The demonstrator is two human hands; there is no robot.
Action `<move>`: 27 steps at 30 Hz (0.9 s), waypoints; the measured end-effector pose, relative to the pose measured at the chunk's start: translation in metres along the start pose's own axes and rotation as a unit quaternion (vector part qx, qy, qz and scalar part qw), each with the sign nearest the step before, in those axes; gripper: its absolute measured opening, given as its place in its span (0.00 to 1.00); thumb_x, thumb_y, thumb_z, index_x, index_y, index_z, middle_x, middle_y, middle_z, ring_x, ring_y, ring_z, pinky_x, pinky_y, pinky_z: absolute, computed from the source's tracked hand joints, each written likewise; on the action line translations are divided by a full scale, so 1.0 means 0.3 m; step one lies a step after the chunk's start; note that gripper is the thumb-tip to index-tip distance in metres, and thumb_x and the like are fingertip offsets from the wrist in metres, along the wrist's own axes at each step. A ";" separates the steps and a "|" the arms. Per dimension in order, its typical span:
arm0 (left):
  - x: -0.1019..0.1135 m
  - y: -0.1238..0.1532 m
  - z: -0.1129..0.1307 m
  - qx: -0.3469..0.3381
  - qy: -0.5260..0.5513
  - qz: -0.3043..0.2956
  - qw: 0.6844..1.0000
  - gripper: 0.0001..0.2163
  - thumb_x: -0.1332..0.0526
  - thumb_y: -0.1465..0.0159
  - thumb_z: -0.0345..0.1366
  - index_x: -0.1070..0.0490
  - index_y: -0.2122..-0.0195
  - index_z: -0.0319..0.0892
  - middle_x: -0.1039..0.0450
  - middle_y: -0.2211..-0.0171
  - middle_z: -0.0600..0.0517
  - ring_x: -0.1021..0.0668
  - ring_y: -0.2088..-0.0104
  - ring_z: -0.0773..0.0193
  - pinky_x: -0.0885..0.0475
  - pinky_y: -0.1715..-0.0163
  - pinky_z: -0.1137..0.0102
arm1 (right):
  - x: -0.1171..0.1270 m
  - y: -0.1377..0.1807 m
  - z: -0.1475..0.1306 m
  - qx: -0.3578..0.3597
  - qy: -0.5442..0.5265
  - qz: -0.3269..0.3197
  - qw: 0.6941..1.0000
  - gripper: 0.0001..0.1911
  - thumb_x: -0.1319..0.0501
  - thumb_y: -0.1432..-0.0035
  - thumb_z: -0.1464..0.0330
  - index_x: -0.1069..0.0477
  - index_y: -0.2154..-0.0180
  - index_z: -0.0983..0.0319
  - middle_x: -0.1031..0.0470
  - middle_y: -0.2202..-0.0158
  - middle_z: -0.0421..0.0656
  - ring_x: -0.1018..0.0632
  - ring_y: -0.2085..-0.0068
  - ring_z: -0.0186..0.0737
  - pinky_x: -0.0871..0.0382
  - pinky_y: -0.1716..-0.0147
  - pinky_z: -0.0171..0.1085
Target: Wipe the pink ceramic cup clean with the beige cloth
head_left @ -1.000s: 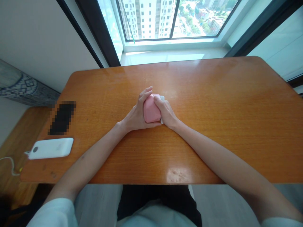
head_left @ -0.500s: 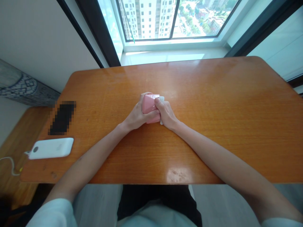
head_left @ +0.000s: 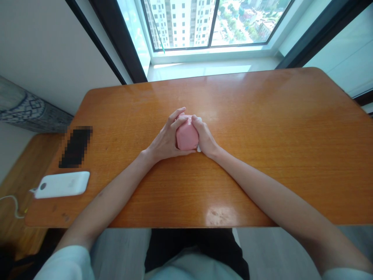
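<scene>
Pink object (head_left: 187, 136) at a glossy wooden table (head_left: 276, 155) (bright window (head_left: 182, 27) beyond).

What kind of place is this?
Probably a room in someone's home, high up, though it could be an office. A wooden table stands by a window that looks across at a tall building and down on trees.

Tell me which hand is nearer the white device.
Left. The left hand is right of the white device and farther forward, at the pink object's left; the right hand is farther right, on its other side.
</scene>
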State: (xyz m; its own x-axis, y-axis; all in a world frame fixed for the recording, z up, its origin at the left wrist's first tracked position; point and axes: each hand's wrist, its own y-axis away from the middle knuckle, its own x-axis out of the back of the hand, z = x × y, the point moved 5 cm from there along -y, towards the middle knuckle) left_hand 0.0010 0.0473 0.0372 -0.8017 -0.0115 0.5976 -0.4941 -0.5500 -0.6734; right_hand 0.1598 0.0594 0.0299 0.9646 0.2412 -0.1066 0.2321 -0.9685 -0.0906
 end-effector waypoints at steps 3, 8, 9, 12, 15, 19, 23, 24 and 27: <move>0.015 -0.011 0.018 0.011 -0.008 0.017 1.000 0.56 0.16 0.44 0.61 0.45 0.22 0.57 0.36 0.26 0.40 0.26 0.25 0.40 0.24 0.26 0.42 | 0.011 -0.005 0.028 0.007 -0.006 0.009 1.000 0.39 0.46 0.29 0.29 0.23 0.61 0.57 0.23 0.65 0.41 0.25 0.65 0.39 0.30 0.65 0.39; 0.021 -0.017 0.026 0.131 0.047 0.018 0.990 0.50 0.18 0.44 0.64 0.38 0.28 0.50 0.24 0.37 0.42 0.15 0.43 0.46 0.17 0.41 0.51 | 0.009 0.016 0.009 0.018 0.033 -0.028 0.999 0.40 0.48 0.29 0.28 0.27 0.67 0.57 0.31 0.72 0.39 0.31 0.70 0.37 0.37 0.71 0.39; 0.014 -0.010 0.021 0.166 0.072 0.012 0.984 0.47 0.21 0.40 0.65 0.37 0.28 0.49 0.22 0.39 0.42 0.15 0.47 0.49 0.17 0.45 0.53 | 0.006 0.022 -0.006 0.028 0.050 -0.038 0.998 0.39 0.47 0.29 0.29 0.29 0.68 0.57 0.32 0.73 0.39 0.32 0.71 0.37 0.38 0.71 0.38; -0.006 0.011 0.008 0.216 0.128 0.003 0.968 0.40 0.31 0.31 0.68 0.37 0.28 0.48 0.21 0.40 0.42 0.15 0.49 0.50 0.17 0.47 0.54 | -0.004 0.035 -0.052 0.072 0.081 -0.053 0.993 0.36 0.41 0.29 0.33 0.34 0.71 0.57 0.36 0.73 0.37 0.34 0.70 0.35 0.38 0.69 0.38; -0.010 0.019 -0.002 0.188 0.124 0.015 0.974 0.42 0.31 0.31 0.67 0.40 0.25 0.49 0.27 0.32 0.39 0.17 0.40 0.46 0.19 0.39 0.50 | -0.008 0.038 -0.065 0.076 0.088 -0.053 0.992 0.35 0.41 0.27 0.35 0.35 0.72 0.57 0.35 0.73 0.37 0.34 0.70 0.35 0.38 0.69 0.38; 0.009 0.007 -0.001 0.069 0.058 0.025 0.996 0.55 0.26 0.37 0.70 0.52 0.19 0.56 0.42 0.20 0.37 0.30 0.23 0.36 0.28 0.26 0.41 | -0.009 0.032 -0.054 0.052 0.065 -0.053 0.995 0.34 0.40 0.28 0.35 0.26 0.65 0.58 0.27 0.69 0.39 0.28 0.67 0.38 0.32 0.67 0.39; 0.017 -0.004 0.005 0.011 -0.006 -0.015 1.000 0.61 0.20 0.44 0.69 0.51 0.18 0.60 0.46 0.18 0.38 0.35 0.19 0.35 0.30 0.23 0.39 | 0.004 0.016 -0.032 0.025 0.015 -0.016 0.999 0.32 0.39 0.28 0.35 0.21 0.60 0.58 0.24 0.67 0.40 0.26 0.65 0.39 0.29 0.64 0.39; 0.020 -0.007 0.008 0.014 -0.013 -0.018 1.000 0.59 0.19 0.44 0.67 0.50 0.19 0.60 0.45 0.18 0.39 0.33 0.20 0.36 0.29 0.23 0.41 | 0.006 0.011 -0.025 0.021 0.009 -0.010 1.000 0.33 0.39 0.28 0.35 0.20 0.58 0.58 0.23 0.66 0.40 0.26 0.64 0.40 0.28 0.64 0.39; 0.029 -0.018 0.023 0.023 -0.019 -0.004 1.000 0.54 0.18 0.42 0.62 0.44 0.21 0.57 0.38 0.23 0.40 0.29 0.23 0.40 0.27 0.23 0.44 | 0.009 0.004 -0.008 0.021 0.007 -0.004 1.000 0.36 0.43 0.29 0.32 0.20 0.57 0.58 0.22 0.64 0.41 0.25 0.63 0.40 0.28 0.64 0.39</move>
State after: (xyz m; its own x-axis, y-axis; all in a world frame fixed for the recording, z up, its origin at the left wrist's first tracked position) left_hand -0.0010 0.0445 0.0490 -0.7835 -0.0385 0.6201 -0.4842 -0.5875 -0.6483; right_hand 0.1629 0.0587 0.0319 0.9643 0.2486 -0.0911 0.2355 -0.9626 -0.1336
